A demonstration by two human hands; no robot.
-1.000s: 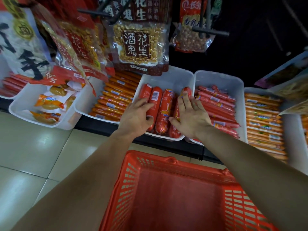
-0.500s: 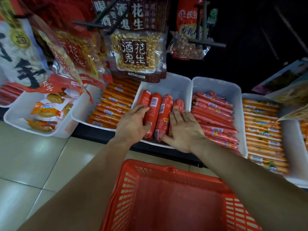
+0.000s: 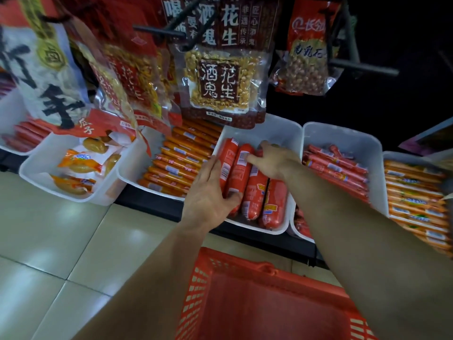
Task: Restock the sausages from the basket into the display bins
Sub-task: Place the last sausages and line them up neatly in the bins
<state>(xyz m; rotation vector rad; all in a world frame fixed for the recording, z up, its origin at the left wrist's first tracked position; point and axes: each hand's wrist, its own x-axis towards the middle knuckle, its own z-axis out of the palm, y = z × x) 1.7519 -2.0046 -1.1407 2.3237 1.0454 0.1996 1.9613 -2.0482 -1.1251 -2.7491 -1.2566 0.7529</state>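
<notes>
Both hands are lying on the fat red sausages (image 3: 255, 192) in the middle white bin (image 3: 289, 133): the left hand (image 3: 208, 195), at eight o'clock, is cupping the leftmost ones with fingers loosely together. The right hand (image 3: 272, 159), at twelve, is pressing down with fingers spread. The red basket (image 3: 257, 303) is sitting below at six o'clock.

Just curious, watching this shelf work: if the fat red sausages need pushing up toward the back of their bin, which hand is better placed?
Probably the right hand: it already lies across the fat red sausages' upper ends. The left hand is at the bin's near-left corner.
</notes>
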